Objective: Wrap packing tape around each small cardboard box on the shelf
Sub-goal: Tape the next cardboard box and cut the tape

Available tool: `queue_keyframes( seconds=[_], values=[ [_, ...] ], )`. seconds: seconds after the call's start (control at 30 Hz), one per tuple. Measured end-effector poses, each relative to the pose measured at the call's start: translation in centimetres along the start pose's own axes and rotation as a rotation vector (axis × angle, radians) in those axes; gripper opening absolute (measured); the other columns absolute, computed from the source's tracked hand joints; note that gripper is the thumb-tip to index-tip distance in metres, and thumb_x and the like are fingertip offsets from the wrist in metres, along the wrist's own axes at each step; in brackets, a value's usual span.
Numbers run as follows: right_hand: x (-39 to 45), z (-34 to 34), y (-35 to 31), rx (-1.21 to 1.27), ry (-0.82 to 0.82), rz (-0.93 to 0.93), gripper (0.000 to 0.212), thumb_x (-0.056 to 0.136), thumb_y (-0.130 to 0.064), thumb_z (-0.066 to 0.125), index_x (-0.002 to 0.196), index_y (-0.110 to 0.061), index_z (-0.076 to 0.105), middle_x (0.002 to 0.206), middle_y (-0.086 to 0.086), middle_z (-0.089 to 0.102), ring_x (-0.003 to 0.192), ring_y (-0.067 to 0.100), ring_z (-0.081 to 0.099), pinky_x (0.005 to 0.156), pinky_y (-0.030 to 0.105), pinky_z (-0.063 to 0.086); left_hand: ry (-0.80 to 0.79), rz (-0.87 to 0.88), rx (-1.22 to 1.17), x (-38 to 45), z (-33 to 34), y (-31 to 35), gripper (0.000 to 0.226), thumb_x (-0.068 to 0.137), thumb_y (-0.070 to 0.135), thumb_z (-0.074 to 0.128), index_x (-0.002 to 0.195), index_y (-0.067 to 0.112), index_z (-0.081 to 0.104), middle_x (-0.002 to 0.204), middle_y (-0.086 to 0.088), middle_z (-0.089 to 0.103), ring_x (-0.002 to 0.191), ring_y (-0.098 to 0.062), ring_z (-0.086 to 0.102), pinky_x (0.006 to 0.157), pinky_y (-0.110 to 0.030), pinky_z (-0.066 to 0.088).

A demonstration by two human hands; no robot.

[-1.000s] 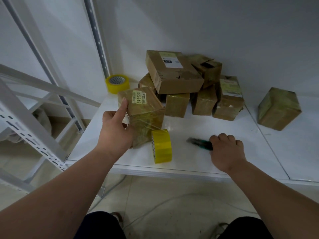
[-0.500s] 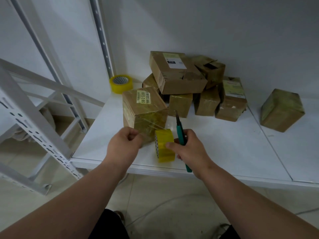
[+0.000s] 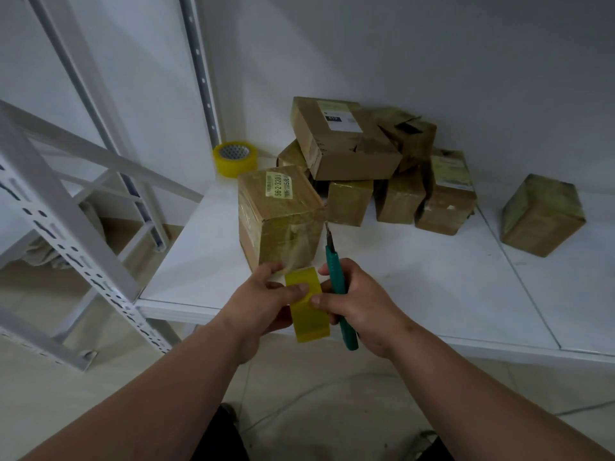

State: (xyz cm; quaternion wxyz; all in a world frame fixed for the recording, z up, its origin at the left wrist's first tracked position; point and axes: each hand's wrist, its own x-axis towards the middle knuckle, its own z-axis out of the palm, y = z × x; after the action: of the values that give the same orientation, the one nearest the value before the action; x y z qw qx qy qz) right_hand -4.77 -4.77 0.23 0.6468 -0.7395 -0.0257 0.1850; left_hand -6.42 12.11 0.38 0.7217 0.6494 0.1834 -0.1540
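A taped cardboard box [image 3: 279,217] with a yellow label stands near the front of the white shelf [image 3: 432,287]. A strip of clear tape runs from its front face down to a yellow tape roll [image 3: 307,306] at the shelf's front edge. My left hand [image 3: 263,304] grips the roll from the left, thumb on its face. My right hand [image 3: 357,304] holds a green-handled cutter [image 3: 336,284], blade pointing up beside the box, and its thumb touches the roll.
A pile of several cardboard boxes [image 3: 366,161] sits behind against the wall. A single taped box [image 3: 542,214] stands apart at the right. A second yellow tape roll [image 3: 235,158] lies at the back left by the shelf upright [image 3: 199,71]. White racking [image 3: 60,221] stands left.
My right hand picked the green cutter off the shelf and brought it to the roll. My left hand left the box's side and now grips the tape roll, pulled slightly toward me.
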Motion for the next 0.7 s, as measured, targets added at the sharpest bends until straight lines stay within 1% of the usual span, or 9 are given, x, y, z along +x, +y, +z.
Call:
queue_keyframes(
  seconds=[0.07,0.17,0.23,0.3,0.4,0.47,0.53,0.57,0.7],
  values=[
    [0.0,0.0,-0.4,-0.023,-0.026,0.003,0.035,0.08,-0.008,0.074,0.106,-0.022,0.054,0.074,-0.008,0.061,0.056,0.004,0.059,0.056,0.022,0.048,-0.008,-0.015,-0.104,0.0,0.1,0.1,0.051,0.082,0.008,0.074,0.126,0.021,0.054,0.11,-0.013,0.069,0.087,-0.028,0.073,0.073,-0.037,0.059],
    [0.2,-0.5,-1.4,-0.145,-0.002,0.006,0.03,0.081,-0.02,0.072,0.104,-0.026,0.055,0.087,-0.002,0.062,0.065,0.009,0.061,0.061,0.026,0.049,0.021,0.0,-0.137,0.2,0.3,0.3,0.042,0.083,0.0,0.069,0.12,0.017,0.057,0.108,-0.015,0.07,0.083,-0.026,0.073,0.065,-0.032,0.057],
    [0.5,-1.3,-2.2,-0.224,0.052,0.019,0.022,0.084,-0.026,0.064,0.104,-0.03,0.054,0.097,-0.001,0.063,0.075,0.013,0.063,0.065,0.028,0.046,0.057,0.006,-0.11,0.5,0.5,0.4,0.034,0.084,-0.001,0.068,0.112,0.018,0.06,0.104,-0.014,0.07,0.076,-0.022,0.073,0.058,-0.027,0.055],
    [0.7,-2.1,-3.0,-0.313,0.12,0.0,0.02,0.09,-0.024,0.054,0.11,-0.028,0.054,0.1,0.0,0.062,0.082,0.016,0.062,0.065,0.03,0.046,0.07,0.009,-0.117,0.6,0.7,0.3,0.027,0.085,0.002,0.067,0.107,0.018,0.063,0.097,-0.01,0.072,0.068,-0.019,0.072,0.054,-0.024,0.053],
    [0.7,-3.2,-3.8,-0.696,0.203,-0.215,0.033,0.096,-0.028,0.051,0.129,-0.029,0.05,0.098,-0.008,0.058,0.082,0.011,0.057,0.06,0.026,0.043,0.09,0.029,-0.141,0.7,1.0,0.0,0.016,0.086,0.015,0.071,0.102,0.018,0.067,0.093,-0.006,0.073,0.068,-0.022,0.072,0.056,-0.026,0.054],
    [0.3,-3.6,-4.3,-0.955,0.241,-0.387,0.039,0.094,-0.03,0.054,0.133,-0.029,0.049,0.106,-0.006,0.059,0.089,0.013,0.057,0.068,0.029,0.045,0.125,0.04,-0.142,0.9,1.2,-0.1,0.015,0.086,0.021,0.072,0.1,0.017,0.068,0.097,-0.006,0.073,0.073,-0.025,0.073,0.061,-0.03,0.057],
    [-0.1,-3.8,-4.9,-1.129,0.247,-0.509,0.041,0.093,-0.03,0.054,0.134,-0.029,0.05,0.111,-0.004,0.061,0.095,0.018,0.058,0.076,0.035,0.047,0.167,0.041,-0.133,1.1,1.3,-0.2,0.011,0.087,0.02,0.071,0.098,0.017,0.069,0.099,-0.007,0.072,0.076,-0.026,0.073,0.064,-0.034,0.059],
    [-0.2,-3.9,-5.2,-1.201,0.246,-0.555,0.041,0.092,-0.03,0.054,0.133,-0.03,0.05,0.11,-0.004,0.061,0.093,0.019,0.058,0.076,0.036,0.046,0.18,0.042,-0.137,1.2,1.4,-0.2,0.009,0.088,0.019,0.07,0.097,0.017,0.069,0.099,-0.007,0.072,0.076,-0.027,0.073,0.065,-0.035,0.059],
    [-0.5,-3.9,-6.4,-1.396,0.255,-0.651,0.04,0.088,-0.023,0.059,0.128,-0.03,0.057,0.096,-0.001,0.06,0.074,0.021,0.055,0.058,0.028,0.033,0.201,0.052,-0.176,1.1,1.6,-0.1,0.006,0.089,0.014,0.068,0.095,0.014,0.069,0.094,-0.01,0.074,0.072,-0.027,0.073,0.066,-0.037,0.06]
  ],
)
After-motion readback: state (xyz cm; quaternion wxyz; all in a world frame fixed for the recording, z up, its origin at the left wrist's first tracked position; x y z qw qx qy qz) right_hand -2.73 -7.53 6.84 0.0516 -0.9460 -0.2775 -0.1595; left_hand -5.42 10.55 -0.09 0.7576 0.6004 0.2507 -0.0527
